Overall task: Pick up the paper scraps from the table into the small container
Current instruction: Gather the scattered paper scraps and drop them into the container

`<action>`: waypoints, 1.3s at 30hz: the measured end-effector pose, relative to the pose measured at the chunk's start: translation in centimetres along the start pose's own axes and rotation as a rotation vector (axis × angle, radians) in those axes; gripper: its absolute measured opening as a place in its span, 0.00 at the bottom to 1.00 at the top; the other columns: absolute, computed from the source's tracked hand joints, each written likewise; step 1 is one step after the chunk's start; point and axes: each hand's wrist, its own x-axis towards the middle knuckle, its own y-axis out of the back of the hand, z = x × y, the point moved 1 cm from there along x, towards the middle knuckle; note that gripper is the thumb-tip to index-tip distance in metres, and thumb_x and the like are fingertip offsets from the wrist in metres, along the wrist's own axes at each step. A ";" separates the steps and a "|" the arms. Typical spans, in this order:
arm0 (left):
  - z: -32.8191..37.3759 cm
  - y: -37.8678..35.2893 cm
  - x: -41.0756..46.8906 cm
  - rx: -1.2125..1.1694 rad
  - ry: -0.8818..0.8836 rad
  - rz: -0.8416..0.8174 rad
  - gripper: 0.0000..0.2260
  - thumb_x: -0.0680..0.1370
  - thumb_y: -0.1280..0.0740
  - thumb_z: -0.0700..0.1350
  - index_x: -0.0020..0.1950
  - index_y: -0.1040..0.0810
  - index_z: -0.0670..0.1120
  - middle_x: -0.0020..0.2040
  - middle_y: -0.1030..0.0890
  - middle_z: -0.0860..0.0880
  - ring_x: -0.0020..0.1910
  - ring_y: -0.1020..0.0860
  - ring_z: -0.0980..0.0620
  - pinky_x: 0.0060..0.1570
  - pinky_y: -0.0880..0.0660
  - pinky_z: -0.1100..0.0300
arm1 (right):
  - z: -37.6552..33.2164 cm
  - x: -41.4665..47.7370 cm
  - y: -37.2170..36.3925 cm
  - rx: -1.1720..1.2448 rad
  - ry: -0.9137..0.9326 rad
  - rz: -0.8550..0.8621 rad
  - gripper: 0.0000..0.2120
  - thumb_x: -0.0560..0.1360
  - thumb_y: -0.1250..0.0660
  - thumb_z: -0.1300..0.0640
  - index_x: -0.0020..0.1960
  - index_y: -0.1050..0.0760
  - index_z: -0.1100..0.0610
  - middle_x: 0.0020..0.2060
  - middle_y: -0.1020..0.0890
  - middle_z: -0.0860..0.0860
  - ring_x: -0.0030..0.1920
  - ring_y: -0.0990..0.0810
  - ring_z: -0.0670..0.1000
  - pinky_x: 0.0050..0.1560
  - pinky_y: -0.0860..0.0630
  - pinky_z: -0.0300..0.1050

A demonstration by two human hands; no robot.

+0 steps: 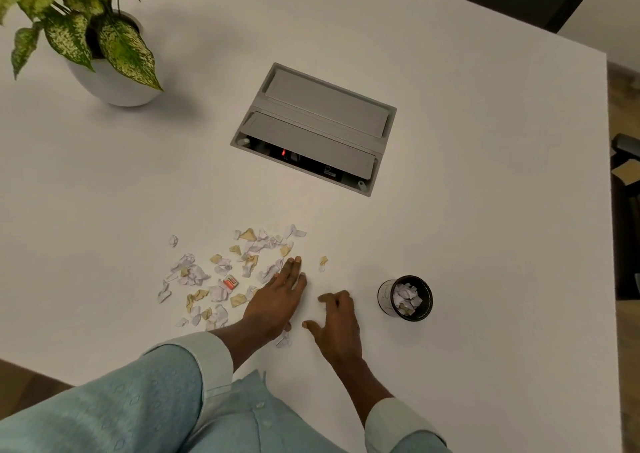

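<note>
The paper scraps (221, 272) lie scattered left of centre, the left hand (277, 296) flat and open at their right edge and nearest them, the right hand (337, 321) loosely spread and empty, and the small container (405, 299), part-filled, just right of it.

The flat left hand (277, 296) covers some crumpled white and tan paper scraps (221, 272); the green speckled potted plant (79, 26) beyond them gets chopped off up top.
</note>
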 end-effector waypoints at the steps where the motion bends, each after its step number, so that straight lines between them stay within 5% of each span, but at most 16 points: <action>1: 0.0 0.1 -0.1 -0.002 0.001 -0.004 0.50 0.75 0.24 0.39 0.83 0.59 0.41 0.81 0.70 0.41 0.78 0.69 0.42 0.76 0.35 0.49 | -0.1 0.1 -0.2 0.009 0.031 -0.011 0.23 0.73 0.24 0.47 0.64 0.25 0.53 0.60 0.28 0.50 0.59 0.26 0.48 0.55 0.21 0.39; 5: 0.1 0.5 -0.1 -0.001 0.002 -0.011 0.49 0.76 0.26 0.37 0.83 0.60 0.40 0.81 0.70 0.40 0.79 0.70 0.42 0.78 0.39 0.49 | -0.1 -0.3 -1.1 -0.023 0.122 0.013 0.06 0.80 0.30 0.59 0.56 0.19 0.58 0.55 0.21 0.54 0.55 0.22 0.51 0.53 0.21 0.40; 16: 0.1 0.3 0.0 0.025 -0.009 -0.018 0.51 0.75 0.23 0.41 0.83 0.59 0.41 0.81 0.70 0.40 0.77 0.71 0.41 0.78 0.38 0.48 | 0.2 -2.4 0.4 0.161 -0.087 0.093 0.08 0.75 0.29 0.65 0.49 0.15 0.55 0.46 0.16 0.48 0.46 0.18 0.47 0.50 0.20 0.42; 23: 0.2 0.7 -0.1 0.039 -0.034 -0.019 0.49 0.75 0.23 0.43 0.83 0.55 0.40 0.82 0.68 0.39 0.82 0.63 0.39 0.73 0.31 0.50 | 0.9 -3.9 8.3 0.317 -0.051 0.552 0.12 0.70 0.25 0.67 0.44 0.17 0.50 0.41 0.19 0.43 0.37 0.19 0.42 0.39 0.20 0.40; 27: 0.2 0.9 -0.2 0.022 -0.029 -0.013 0.49 0.75 0.24 0.43 0.83 0.57 0.41 0.82 0.69 0.40 0.82 0.64 0.41 0.73 0.32 0.52 | 3.7 -3.4 13.0 0.244 -0.131 0.729 0.10 0.71 0.24 0.66 0.45 0.18 0.52 0.42 0.19 0.46 0.38 0.17 0.49 0.41 0.20 0.48; 33: 0.2 1.0 -0.3 0.015 -0.017 -0.006 0.50 0.75 0.23 0.43 0.83 0.56 0.40 0.82 0.68 0.39 0.83 0.63 0.40 0.75 0.33 0.51 | 5.5 -2.5 14.5 0.010 -0.239 0.652 0.08 0.75 0.33 0.62 0.47 0.18 0.50 0.43 0.16 0.48 0.44 0.17 0.56 0.38 0.23 0.48; 39: 0.2 0.8 -0.2 0.031 -0.011 -0.007 0.50 0.74 0.23 0.43 0.83 0.56 0.39 0.82 0.67 0.38 0.82 0.63 0.39 0.77 0.38 0.50 | 3.5 -0.6 14.5 -0.137 0.020 0.707 0.10 0.72 0.32 0.65 0.46 0.18 0.52 0.43 0.17 0.47 0.45 0.19 0.51 0.33 0.25 0.44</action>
